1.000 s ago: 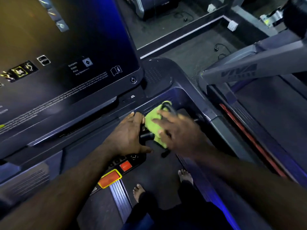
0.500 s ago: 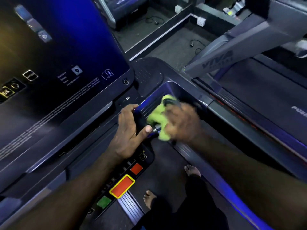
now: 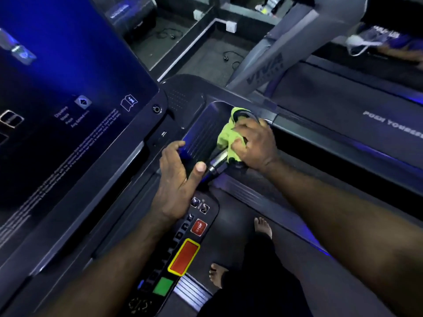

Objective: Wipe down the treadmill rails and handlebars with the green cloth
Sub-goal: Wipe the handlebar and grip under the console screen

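green cloth point(image 3: 226, 136), bright lime, bunched up on the short metal handlebar point(image 3: 217, 162) at the console's right corner, and the right hand point(image 3: 254, 145) is clamped over it, fingers wrapped round cloth and bar together. most of the cloth is buried under that palm; only a crumpled flap and a top corner poke out. the bar shows just a shiny stub below the cloth, its far end lost under the hand.

left hand point(image 3: 176, 177) sits just beside it, fingers bent over the dark ledge of the ribbed tray point(image 3: 201, 131), thumb stretched out with its tip near the metal stub. the fingertips dip into shadow, so i cannot tell whether they grasp anything or merely rest there.

screen point(image 3: 68, 88) runs off the left and top edges, its small print too blurred to read. below the left wrist, a stop button point(image 3: 198, 227), a red pad with a yellow border point(image 3: 184, 257) and a green key point(image 3: 163, 286); the other keys are too dim to make out.

two bare feet point(image 3: 263, 226) stand on the belt, legs cut off at the bottom edge. the side rail point(image 3: 263, 197) runs bare under the right forearm, and a neighbouring machine's grey upright point(image 3: 274, 58) crowds in close above the tray.
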### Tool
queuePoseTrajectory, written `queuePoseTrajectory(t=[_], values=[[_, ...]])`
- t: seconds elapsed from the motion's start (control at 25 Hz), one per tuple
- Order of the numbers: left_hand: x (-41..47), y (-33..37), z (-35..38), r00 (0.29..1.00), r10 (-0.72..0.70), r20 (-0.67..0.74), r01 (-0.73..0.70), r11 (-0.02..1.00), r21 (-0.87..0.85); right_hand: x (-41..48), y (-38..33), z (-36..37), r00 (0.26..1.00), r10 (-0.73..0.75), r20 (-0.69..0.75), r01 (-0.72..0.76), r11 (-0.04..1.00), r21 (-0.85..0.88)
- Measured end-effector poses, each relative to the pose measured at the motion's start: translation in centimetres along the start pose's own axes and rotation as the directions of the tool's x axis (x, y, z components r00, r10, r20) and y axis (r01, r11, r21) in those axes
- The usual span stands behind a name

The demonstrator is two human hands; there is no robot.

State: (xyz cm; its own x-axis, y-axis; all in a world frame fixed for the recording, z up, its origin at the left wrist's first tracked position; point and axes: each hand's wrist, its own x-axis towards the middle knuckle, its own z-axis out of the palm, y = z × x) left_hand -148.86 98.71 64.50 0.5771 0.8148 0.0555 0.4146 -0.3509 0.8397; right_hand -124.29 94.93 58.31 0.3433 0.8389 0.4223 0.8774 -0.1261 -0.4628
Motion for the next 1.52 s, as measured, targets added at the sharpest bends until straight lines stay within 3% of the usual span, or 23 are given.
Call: queuePoseTrajectory(t=[0.08, 0.16, 0.2, 0.24, 0.28, 0.36, 0.4, 0.44, 0.48, 0.56, 0.64, 0.68, 0.76, 0.84, 0.92, 1.0, 1.08, 1.12, 1.2, 1.28, 1.44, 1.48, 1.52], values=[[0.4, -0.2, 0.1, 1.000, 0.016, 0.007, -0.016, 0.999, 0.046, -2.5, -4.2, 1.5, 0.974, 0.208, -0.084, -0.202, 0.976, 0.083], [0.6, -0.1, 0.2, 1.000, 0.020, 0.021, -0.021, 0.998, 0.060, -5.5, -7.9, 2.6, 0.998, 0.009, -0.066, 0.002, 0.985, 0.174], [0.6, -0.1, 0.2, 1.000, 0.015, 0.027, -0.016, 0.998, 0.059, -5.1, -7.2, 1.9, 0.990, -0.138, 0.014, 0.132, 0.972, 0.194], [0.6, -0.1, 0.2, 0.999, 0.003, 0.041, -0.006, 0.998, 0.060, -4.1, -5.1, 1.4, 0.953, -0.298, 0.048, 0.288, 0.945, 0.155], [0.7, -0.1, 0.2, 0.998, -0.008, 0.060, 0.004, 0.998, 0.064, -2.7, -2.7, 0.9, 0.943, -0.330, 0.039, 0.326, 0.942, 0.081], [0.9, 0.0, 0.1, 0.996, -0.035, 0.077, 0.029, 0.996, 0.079, -0.9, -0.2, 0.6, 0.996, -0.026, -0.084, 0.033, 0.996, 0.086], [1.0, 0.0, 0.1, 0.996, -0.044, 0.078, 0.037, 0.995, 0.092, -1.3, -1.1, 0.9, 0.964, 0.204, -0.168, -0.174, 0.969, 0.176], [1.1, 0.1, 0.1, 0.995, -0.052, 0.083, 0.044, 0.994, 0.103, -2.4, -3.2, 1.5, 0.879, 0.436, -0.193, -0.368, 0.877, 0.309], [1.2, 0.3, 0.1, 0.995, -0.055, 0.089, 0.045, 0.993, 0.106, -3.7, -6.1, 2.3, 0.769, 0.628, -0.120, -0.513, 0.718, 0.470], [1.1, 0.3, 0.1, 0.994, -0.060, 0.093, 0.049, 0.993, 0.111, -5.9, -11.7, 2.6, 0.571, 0.803, 0.170, -0.575, 0.243, 0.781], [1.0, 0.4, 0.0, 0.993, -0.076, 0.095, 0.066, 0.992, 0.104, -6.0, -12.5, 1.4, 0.479, 0.795, 0.373, -0.454, -0.139, 0.880], [1.1, 0.3, 0.0, 0.992, -0.083, 0.096, 0.074, 0.993, 0.097, -4.9, -10.8, 1.0, 0.419, 0.790, 0.448, -0.417, -0.271, 0.868], [1.3, 0.2, 0.1, 0.992, -0.084, 0.094, 0.074, 0.992, 0.103, -2.0, -7.2, 0.1, 0.317, 0.727, 0.609, -0.433, -0.460, 0.775], [1.2, 0.2, 0.2, 0.992, -0.077, 0.097, 0.067, 0.992, 0.106, -1.3, -6.7, -0.5, 0.287, 0.663, 0.692, -0.351, -0.599, 0.719], [1.3, 0.2, 0.1, 0.993, -0.079, 0.092, 0.068, 0.991, 0.117, -2.8, -8.9, -0.5, 0.337, 0.608, 0.719, -0.338, -0.634, 0.695], [1.4, 0.2, 0.1, 0.992, -0.088, 0.088, 0.077, 0.990, 0.122, -4.4, -10.9, -0.7, 0.396, 0.521, 0.757, -0.441, -0.615, 0.654], [1.4, 0.1, 0.2, 0.993, -0.084, 0.082, 0.076, 0.992, 0.105, -2.8, -9.6, -1.0, 0.441, 0.436, 0.785, -0.540, -0.569, 0.620], [1.4, 0.1, 0.2, 0.993, -0.082, 0.085, 0.073, 0.993, 0.096, -1.9, -7.7, -0.5, 0.457, 0.478, 0.751, -0.500, -0.560, 0.661], [1.4, 0.0, 0.2, 0.993, -0.086, 0.081, 0.080, 0.994, 0.075, -0.4, -4.2, 2.5, 0.408, 0.532, 0.742, -0.437, -0.600, 0.670], [1.3, 0.0, 0.1, 0.994, -0.088, 0.066, 0.084, 0.994, 0.066, -1.8, -6.8, 2.8, 0.397, 0.504, 0.767, -0.465, -0.610, 0.642], [1.1, 0.2, 0.1, 0.993, -0.094, 0.065, 0.092, 0.995, 0.038, -2.4, -9.7, -0.3, 0.365, 0.483, 0.796, -0.667, -0.461, 0.585], [1.1, 0.2, 0.2, 0.993, -0.099, 0.068, 0.097, 0.995, 0.032, -1.2, -8.3, 0.2, 0.301, 0.566, 0.767, -0.660, -0.457, 0.596], [1.1, 0.3, 0.2, 0.992, -0.104, 0.067, 0.103, 0.994, 0.022, 0.4, -5.9, 1.1, 0.291, 0.642, 0.709, -0.613, -0.445, 0.653]])
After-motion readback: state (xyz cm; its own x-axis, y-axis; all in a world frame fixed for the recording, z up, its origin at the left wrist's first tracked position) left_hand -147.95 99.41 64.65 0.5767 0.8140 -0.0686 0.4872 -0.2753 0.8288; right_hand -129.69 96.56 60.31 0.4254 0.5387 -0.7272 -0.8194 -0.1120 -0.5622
